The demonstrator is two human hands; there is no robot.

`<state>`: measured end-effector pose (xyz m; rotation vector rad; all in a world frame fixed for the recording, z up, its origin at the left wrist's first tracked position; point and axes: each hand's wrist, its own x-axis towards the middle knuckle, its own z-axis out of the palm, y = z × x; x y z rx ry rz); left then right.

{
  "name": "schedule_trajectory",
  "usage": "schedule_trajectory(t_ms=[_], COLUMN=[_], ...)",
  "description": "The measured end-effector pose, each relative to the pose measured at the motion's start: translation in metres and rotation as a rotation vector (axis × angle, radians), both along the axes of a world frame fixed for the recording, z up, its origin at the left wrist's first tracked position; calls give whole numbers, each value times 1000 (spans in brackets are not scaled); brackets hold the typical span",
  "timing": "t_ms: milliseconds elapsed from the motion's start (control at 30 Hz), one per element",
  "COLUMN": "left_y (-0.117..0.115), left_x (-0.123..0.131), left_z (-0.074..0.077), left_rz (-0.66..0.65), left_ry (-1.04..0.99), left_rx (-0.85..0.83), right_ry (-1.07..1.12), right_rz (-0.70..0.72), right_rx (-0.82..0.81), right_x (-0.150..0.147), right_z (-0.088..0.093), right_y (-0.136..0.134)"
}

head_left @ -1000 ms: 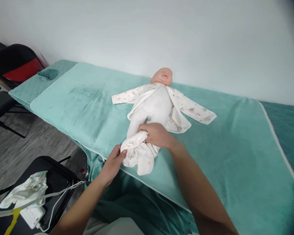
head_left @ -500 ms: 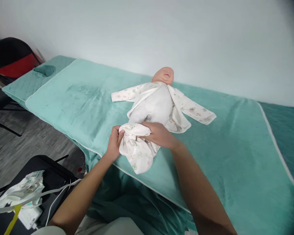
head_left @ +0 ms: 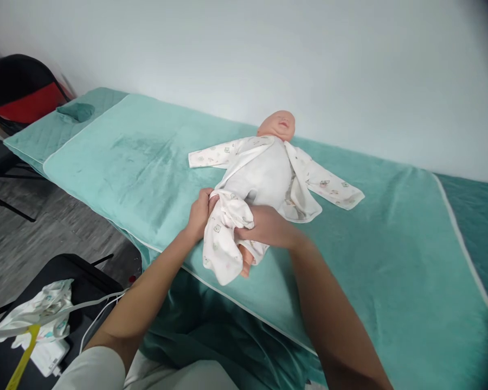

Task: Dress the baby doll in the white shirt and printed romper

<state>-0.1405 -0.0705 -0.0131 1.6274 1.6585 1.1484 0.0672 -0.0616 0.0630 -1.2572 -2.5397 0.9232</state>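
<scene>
A baby doll (head_left: 264, 168) lies on its back on a green bed, its head toward the wall. It wears an open white patterned jacket (head_left: 333, 187) with sleeves spread wide over a white torso. Bunched around the doll's legs are white patterned baby pants (head_left: 223, 244). My left hand (head_left: 201, 214) grips the pants' upper edge on the left. My right hand (head_left: 266, 225) is closed on the same cloth from the right, thumb underneath. Below it one doll foot (head_left: 246, 262) shows; the other foot is hidden by cloth.
The green bed cover (head_left: 390, 260) extends far to both sides, against a white wall (head_left: 244, 54). At lower left, a black chair (head_left: 81, 276) holds a crumpled printed cloth (head_left: 51, 309) and a white device (head_left: 49, 357) with cables. More black chairs (head_left: 24, 81) stand at far left.
Both hands have drawn the pants slightly up and toward the doll's body. A doll foot now shows below the cloth. The view has shifted slightly.
</scene>
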Motion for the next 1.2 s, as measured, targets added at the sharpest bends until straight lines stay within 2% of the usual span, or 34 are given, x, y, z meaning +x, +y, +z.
schedule_trajectory(t_ms=[233,467,600,667,733,867,933,1067,1200], left_y=[32,57,44,26,4,-34,-43,-37,-8], left_x=[5,11,9,5,1,-5,-5,-5,-3], left_z=[2,5,6,6,5,4,4,2,1], left_rz=[-16,16,65,145,163,-71,-118,-68,28], left_ry=[115,143,79,9,-47,-51,-44,-22,129], left_rx=[-20,-4,52,74,43,-59,-61,-58,-31], right_ry=[-40,128,132,133,134,136,133,123,128], right_rz=[-96,-290,-328,-332,-341,-342,-338,-335,-306], right_rx=[103,175,186,182,176,174,171,160,140], right_x=[-6,-11,-13,-12,-12,-12,-12,-11,-11], right_z=[-13,-21,-22,-22,-22,-21,-20,-19,-19], right_y=[2,5,6,6,7,7,7,6,5])
